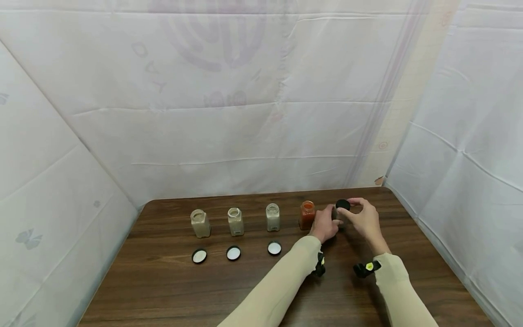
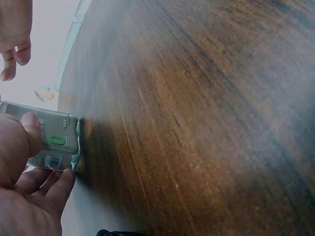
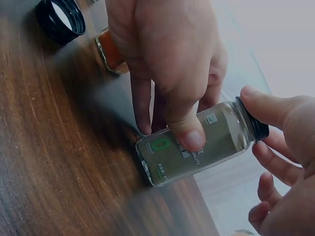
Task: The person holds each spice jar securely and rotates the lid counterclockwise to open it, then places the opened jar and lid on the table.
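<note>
My left hand grips the body of a clear glass spice jar at the right end of a row, with the thumb across its printed label. The jar holds a greyish-brown powder and stands on the table. Around its black screw lid, the thumb and fingers of my right hand pinch the rim. The lid sits on the jar's neck. Beside my left hand stands a lidless jar of orange-red powder, partly covered by that hand in the right wrist view.
Further left stand three lidless jars of pale contents: one, another and a third. Black lids, such as this upturned lid, lie before them. Another lid lies near the orange-red jar. White sheeting surrounds the wooden table.
</note>
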Motion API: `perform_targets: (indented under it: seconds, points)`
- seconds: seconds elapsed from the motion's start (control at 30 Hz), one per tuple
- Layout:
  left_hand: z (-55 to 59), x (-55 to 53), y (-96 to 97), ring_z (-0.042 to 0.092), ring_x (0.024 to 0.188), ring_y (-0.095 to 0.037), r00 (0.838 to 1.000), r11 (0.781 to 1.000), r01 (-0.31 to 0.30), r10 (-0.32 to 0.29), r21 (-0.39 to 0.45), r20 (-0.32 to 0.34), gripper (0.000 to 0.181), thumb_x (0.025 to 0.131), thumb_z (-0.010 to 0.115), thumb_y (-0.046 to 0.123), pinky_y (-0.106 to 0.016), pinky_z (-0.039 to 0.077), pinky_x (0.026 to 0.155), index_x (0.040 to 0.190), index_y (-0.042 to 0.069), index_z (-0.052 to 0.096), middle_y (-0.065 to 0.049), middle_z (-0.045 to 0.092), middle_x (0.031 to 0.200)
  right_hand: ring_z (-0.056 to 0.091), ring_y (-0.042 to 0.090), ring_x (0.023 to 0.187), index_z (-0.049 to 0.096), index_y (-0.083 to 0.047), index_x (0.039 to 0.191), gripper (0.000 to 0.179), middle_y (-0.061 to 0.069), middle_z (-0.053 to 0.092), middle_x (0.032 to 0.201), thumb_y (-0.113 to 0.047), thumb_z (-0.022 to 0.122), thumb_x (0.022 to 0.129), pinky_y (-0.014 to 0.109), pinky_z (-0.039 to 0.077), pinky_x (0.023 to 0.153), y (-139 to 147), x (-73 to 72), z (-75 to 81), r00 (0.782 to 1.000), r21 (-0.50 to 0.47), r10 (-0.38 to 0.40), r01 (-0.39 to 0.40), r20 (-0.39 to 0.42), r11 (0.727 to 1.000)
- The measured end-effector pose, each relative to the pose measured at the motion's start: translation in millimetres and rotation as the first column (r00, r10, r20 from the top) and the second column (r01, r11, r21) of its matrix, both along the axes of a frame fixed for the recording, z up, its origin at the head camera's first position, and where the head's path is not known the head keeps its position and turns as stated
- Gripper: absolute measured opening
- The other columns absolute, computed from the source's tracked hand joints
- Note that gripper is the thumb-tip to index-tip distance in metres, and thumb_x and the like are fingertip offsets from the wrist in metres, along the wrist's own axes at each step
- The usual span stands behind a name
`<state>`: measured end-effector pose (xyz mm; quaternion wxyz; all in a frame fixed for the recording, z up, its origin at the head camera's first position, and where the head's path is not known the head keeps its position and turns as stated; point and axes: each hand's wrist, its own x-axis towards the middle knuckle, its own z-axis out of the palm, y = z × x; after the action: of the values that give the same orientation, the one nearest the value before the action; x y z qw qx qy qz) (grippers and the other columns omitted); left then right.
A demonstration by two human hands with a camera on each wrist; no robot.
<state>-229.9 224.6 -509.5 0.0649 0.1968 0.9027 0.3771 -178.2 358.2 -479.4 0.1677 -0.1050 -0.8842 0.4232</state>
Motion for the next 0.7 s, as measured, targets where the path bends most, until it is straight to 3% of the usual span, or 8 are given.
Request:
perform_targets:
  seconds: [0.23,0.27,0.37,0.47,0.6,0.7]
  points:
    - [-0.2,0.0,-0.1,0.067,0.113,-0.017,1.000,1.000,-0.001,0.001,-0.014,-0.014,0.046,0.095,0.076,0.026,-0.032,0.054,0.096,0.137,0.019,0.061,-0.003,0.071,0.125,0.050,0.047,0.130,0.061,0.001,0.137,0.050,0.029,0.055,0.139,-0.026,0.074,0.098,0.063,0.040,0.104,7,1.6,3.2,0.994,0.033,0.107,-0.108,0.009,0.994]
    - [-0.3,-0.2,0.2,0.067,0.114,-0.017,1.000,1.000,-0.002,0.002,-0.017,-0.019,0.046,0.095,0.076,0.027,-0.032,0.054,0.096,0.137,0.019,0.061,-0.003,0.072,0.124,0.052,0.047,0.127,0.061,0.001,0.138,0.049,0.029,0.054,0.140,-0.024,0.073,0.098,0.062,0.042,0.102,9,1.2,3.7,0.992,0.046,0.126,-0.126,0.011,0.991]
    - [-0.7,-0.4,0.5,0.066,0.114,-0.017,1.000,1.000,-0.004,0.004,-0.020,-0.025,0.045,0.094,0.077,0.027,-0.030,0.053,0.097,0.135,0.019,0.062,-0.002,0.072,0.124,0.060,0.040,0.097,0.058,0.001,0.141,0.047,0.030,0.054,0.139,-0.020,0.070,0.100,0.051,0.048,0.083,10,1.2,5.7,0.985,0.082,0.172,-0.173,0.018,0.982]
    - [-1.2,-0.5,0.3,0.066,0.115,-0.017,1.000,1.000,-0.004,0.004,-0.019,-0.020,0.043,0.094,0.076,0.026,-0.031,0.053,0.098,0.135,0.019,0.062,-0.002,0.072,0.124,0.058,0.036,0.095,0.054,0.001,0.144,0.052,0.029,0.053,0.139,-0.021,0.071,0.100,0.049,0.047,0.081,11,0.7,4.4,0.981,0.099,0.194,-0.196,0.021,0.976]
    - [-1.3,-0.4,-0.4,0.066,0.115,-0.018,1.000,1.000,0.004,-0.004,-0.020,-0.025,0.042,0.097,0.073,0.025,-0.033,0.054,0.098,0.136,0.019,0.061,-0.003,0.072,0.125,0.052,0.043,0.123,0.050,0.002,0.146,0.064,0.028,0.054,0.137,-0.030,0.076,0.096,0.056,0.045,0.093,7,0.1,-0.5,0.988,0.072,0.156,-0.155,0.000,0.985]
    - [-0.6,0.2,-0.6,0.066,0.116,-0.019,0.999,1.000,0.011,-0.012,-0.020,-0.033,0.043,0.097,0.072,0.025,-0.033,0.053,0.098,0.138,0.018,0.060,-0.004,0.071,0.126,0.053,0.042,0.122,0.053,0.001,0.142,0.065,0.026,0.057,0.132,-0.033,0.079,0.093,0.054,0.045,0.093,3,-0.3,-2.4,0.996,0.043,0.086,-0.085,-0.024,0.995]
